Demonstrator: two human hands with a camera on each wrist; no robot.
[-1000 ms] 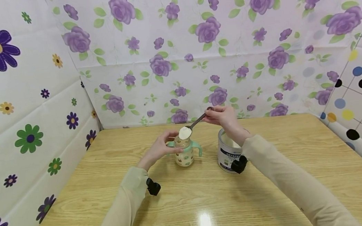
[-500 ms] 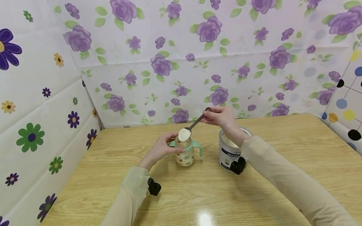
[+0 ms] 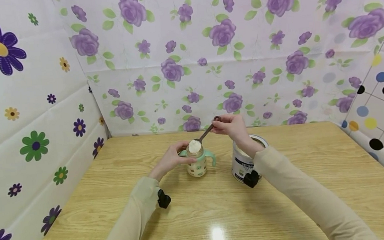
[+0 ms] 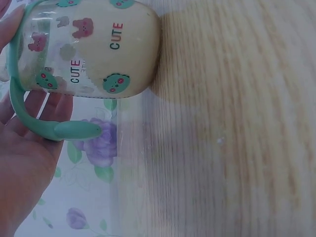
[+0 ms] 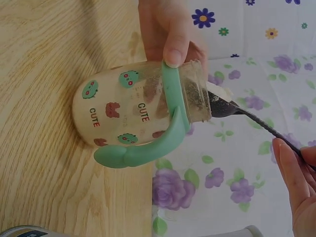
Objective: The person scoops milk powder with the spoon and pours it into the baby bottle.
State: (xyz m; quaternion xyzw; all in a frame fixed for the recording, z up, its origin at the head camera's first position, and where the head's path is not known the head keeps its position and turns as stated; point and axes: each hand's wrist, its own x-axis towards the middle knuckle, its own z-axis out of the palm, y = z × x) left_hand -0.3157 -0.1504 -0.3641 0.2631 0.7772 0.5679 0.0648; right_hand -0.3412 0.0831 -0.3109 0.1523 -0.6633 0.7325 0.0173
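Note:
A clear baby bottle [image 3: 196, 169] with a mint-green ring and handles stands upright on the table, its mouth uncovered. Cream-coloured contents fill its lower part in the left wrist view. My left hand [image 3: 171, 158] grips it around the upper part, thumb on the green ring [image 5: 173, 89]. My right hand [image 3: 231, 128] pinches the end of a dark spoon [image 3: 207, 131], which slants down to the left. White powder [image 3: 194, 146] is heaped in the spoon's bowl, right at the bottle's mouth; in the right wrist view the bowl's tip is at the rim.
An open can [image 3: 241, 165] with a white and dark label stands to the bottle's right, partly behind my right wrist. Light wood table [image 3: 198, 215] stretches around them. Flower-printed sheets [image 3: 206, 78] rise behind and at the left, a dotted one at the right.
My right hand has moved left and slightly down, bringing the heaped spoon lower over the bottle's mouth. My left hand and the bottle have stayed in place.

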